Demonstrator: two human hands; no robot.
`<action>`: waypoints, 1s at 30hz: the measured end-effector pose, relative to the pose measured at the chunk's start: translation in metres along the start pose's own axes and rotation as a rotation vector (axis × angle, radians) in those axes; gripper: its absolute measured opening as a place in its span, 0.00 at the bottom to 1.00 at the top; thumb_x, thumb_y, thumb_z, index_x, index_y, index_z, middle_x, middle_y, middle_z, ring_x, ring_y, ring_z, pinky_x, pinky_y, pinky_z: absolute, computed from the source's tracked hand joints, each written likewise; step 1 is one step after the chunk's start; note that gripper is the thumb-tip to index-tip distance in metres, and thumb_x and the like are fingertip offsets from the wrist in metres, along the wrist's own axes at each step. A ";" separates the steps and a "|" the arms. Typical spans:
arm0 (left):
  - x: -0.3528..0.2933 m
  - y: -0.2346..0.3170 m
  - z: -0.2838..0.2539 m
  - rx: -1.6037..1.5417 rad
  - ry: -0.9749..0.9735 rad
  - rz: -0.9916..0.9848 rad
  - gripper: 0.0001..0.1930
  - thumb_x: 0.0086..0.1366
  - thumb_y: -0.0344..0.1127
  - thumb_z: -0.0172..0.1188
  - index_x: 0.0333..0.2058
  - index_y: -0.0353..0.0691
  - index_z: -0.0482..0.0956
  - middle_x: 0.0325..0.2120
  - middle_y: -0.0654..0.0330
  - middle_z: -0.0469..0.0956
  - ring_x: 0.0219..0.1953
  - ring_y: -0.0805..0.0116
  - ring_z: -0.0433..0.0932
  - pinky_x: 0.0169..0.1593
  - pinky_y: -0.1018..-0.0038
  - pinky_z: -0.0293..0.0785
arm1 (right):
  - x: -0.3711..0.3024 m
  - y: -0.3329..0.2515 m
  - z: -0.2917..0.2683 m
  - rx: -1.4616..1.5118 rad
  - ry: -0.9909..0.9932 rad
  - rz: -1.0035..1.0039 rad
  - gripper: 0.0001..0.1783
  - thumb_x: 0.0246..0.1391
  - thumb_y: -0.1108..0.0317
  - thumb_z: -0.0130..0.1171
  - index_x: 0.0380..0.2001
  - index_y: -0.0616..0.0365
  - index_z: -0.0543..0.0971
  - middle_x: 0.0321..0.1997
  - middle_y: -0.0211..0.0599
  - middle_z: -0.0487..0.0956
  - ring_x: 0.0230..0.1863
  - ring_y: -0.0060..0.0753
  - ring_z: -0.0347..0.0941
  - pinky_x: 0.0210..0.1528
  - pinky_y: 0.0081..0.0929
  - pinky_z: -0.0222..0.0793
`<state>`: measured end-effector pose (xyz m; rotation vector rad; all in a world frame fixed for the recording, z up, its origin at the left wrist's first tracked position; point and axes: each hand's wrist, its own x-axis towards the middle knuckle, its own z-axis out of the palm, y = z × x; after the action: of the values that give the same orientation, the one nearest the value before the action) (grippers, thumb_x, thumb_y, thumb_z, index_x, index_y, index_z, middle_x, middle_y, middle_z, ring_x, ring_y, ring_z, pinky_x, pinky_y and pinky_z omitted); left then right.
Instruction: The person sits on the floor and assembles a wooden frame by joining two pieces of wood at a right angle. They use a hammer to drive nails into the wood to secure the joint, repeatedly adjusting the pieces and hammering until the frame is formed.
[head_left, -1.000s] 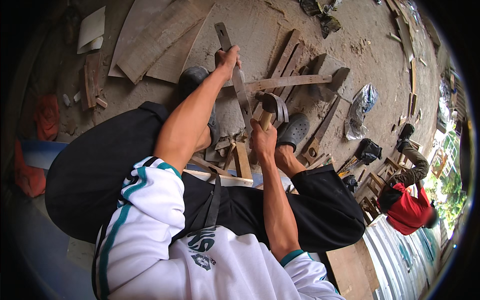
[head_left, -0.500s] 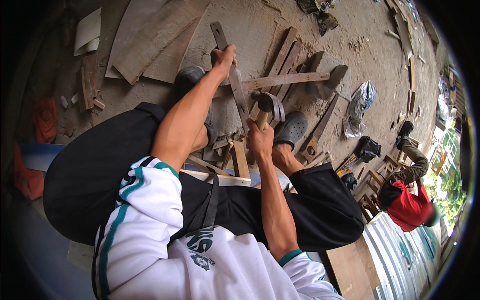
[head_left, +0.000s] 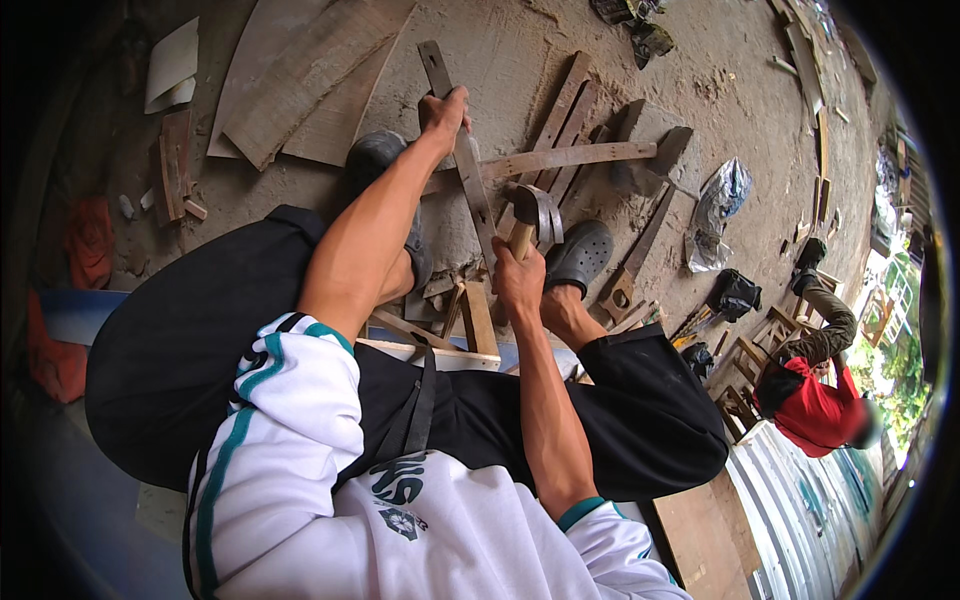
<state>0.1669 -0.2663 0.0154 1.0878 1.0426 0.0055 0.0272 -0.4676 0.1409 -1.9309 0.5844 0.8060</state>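
Note:
My left hand (head_left: 445, 114) is wrapped round the upper part of a long wooden slat (head_left: 470, 172) with slots cut in it. The slat slants down toward my right hand (head_left: 520, 280), which grips a claw hammer (head_left: 539, 212) by its pale wooden handle. The hammer's dark head is raised beside the slat's lower end, apart from it as far as I can see. Behind the slat, a slightly curved wooden plank (head_left: 570, 158) lies crosswise. Beneath both is a grey concrete block (head_left: 452, 225), partly hidden.
A handsaw (head_left: 637, 255) lies beyond my right shoe (head_left: 582, 254). Several wooden slats (head_left: 562, 115) and a concrete block (head_left: 660, 140) are ahead. Wide boards (head_left: 310, 85) lie at the far left. At the right, a person in red (head_left: 808, 408) sits near wooden frames.
The hammer head has tipped slightly left and down in my right hand. My left hand keeps its hold on the slat, nearly unmoved.

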 end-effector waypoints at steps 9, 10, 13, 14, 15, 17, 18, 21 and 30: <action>0.001 0.006 0.002 0.006 -0.001 0.012 0.16 0.55 0.37 0.60 0.15 0.34 0.71 0.14 0.56 0.73 0.13 0.66 0.73 0.17 0.67 0.69 | 0.009 0.020 0.001 0.052 0.052 0.018 0.14 0.55 0.61 0.60 0.24 0.59 0.73 0.13 0.27 0.67 0.12 0.23 0.66 0.15 0.26 0.61; 0.001 0.006 0.002 0.010 -0.002 0.012 0.16 0.55 0.37 0.60 0.15 0.34 0.71 0.14 0.55 0.73 0.13 0.66 0.72 0.17 0.67 0.69 | 0.011 0.023 0.001 0.040 0.058 0.008 0.14 0.55 0.61 0.60 0.24 0.59 0.73 0.13 0.27 0.67 0.13 0.23 0.66 0.15 0.26 0.62; 0.001 0.004 0.000 0.020 -0.004 0.009 0.16 0.55 0.37 0.60 0.15 0.33 0.71 0.13 0.55 0.73 0.13 0.65 0.72 0.18 0.66 0.69 | 0.011 0.019 0.000 0.035 0.028 0.017 0.14 0.55 0.60 0.60 0.24 0.59 0.72 0.13 0.27 0.67 0.13 0.23 0.66 0.16 0.26 0.61; 0.001 0.004 0.001 0.022 -0.008 0.008 0.16 0.55 0.37 0.60 0.15 0.33 0.72 0.13 0.55 0.72 0.13 0.65 0.72 0.18 0.66 0.69 | 0.012 0.021 0.001 0.028 0.034 0.008 0.14 0.55 0.61 0.60 0.24 0.59 0.72 0.13 0.27 0.67 0.13 0.23 0.66 0.16 0.26 0.61; 0.001 0.004 0.001 0.023 -0.007 0.009 0.16 0.55 0.37 0.60 0.15 0.33 0.71 0.13 0.56 0.72 0.13 0.65 0.72 0.18 0.66 0.69 | 0.014 0.025 0.002 0.022 0.041 -0.002 0.14 0.55 0.61 0.60 0.24 0.59 0.72 0.13 0.27 0.67 0.13 0.23 0.66 0.16 0.26 0.61; 0.000 0.003 0.001 0.026 -0.004 0.010 0.16 0.56 0.37 0.60 0.15 0.33 0.71 0.12 0.56 0.72 0.13 0.66 0.72 0.18 0.66 0.69 | 0.013 0.024 0.003 0.017 0.037 0.003 0.14 0.55 0.61 0.60 0.24 0.59 0.72 0.13 0.27 0.67 0.13 0.23 0.66 0.16 0.26 0.61; 0.001 0.003 0.001 0.032 -0.010 0.016 0.16 0.56 0.37 0.60 0.15 0.33 0.71 0.12 0.56 0.72 0.13 0.66 0.72 0.18 0.66 0.69 | 0.010 0.020 0.003 0.020 0.027 0.017 0.14 0.55 0.60 0.60 0.24 0.59 0.72 0.13 0.27 0.67 0.13 0.23 0.66 0.16 0.26 0.61; 0.003 0.000 0.001 0.056 -0.019 0.049 0.16 0.56 0.37 0.60 0.15 0.33 0.71 0.11 0.57 0.71 0.13 0.66 0.73 0.17 0.67 0.69 | 0.004 0.010 0.003 -0.010 0.016 0.052 0.17 0.54 0.58 0.60 0.25 0.62 0.74 0.15 0.33 0.71 0.16 0.27 0.69 0.22 0.30 0.64; 0.000 -0.002 0.003 0.082 -0.025 0.174 0.15 0.55 0.37 0.59 0.16 0.32 0.71 0.11 0.57 0.72 0.12 0.66 0.74 0.16 0.67 0.69 | -0.015 -0.043 0.008 -0.247 0.034 -0.289 0.18 0.54 0.57 0.62 0.28 0.64 0.77 0.17 0.46 0.73 0.21 0.41 0.74 0.27 0.37 0.68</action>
<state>0.1677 -0.2690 0.0146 1.2480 0.9294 0.0891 0.0445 -0.4397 0.1738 -2.1946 0.2227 0.6853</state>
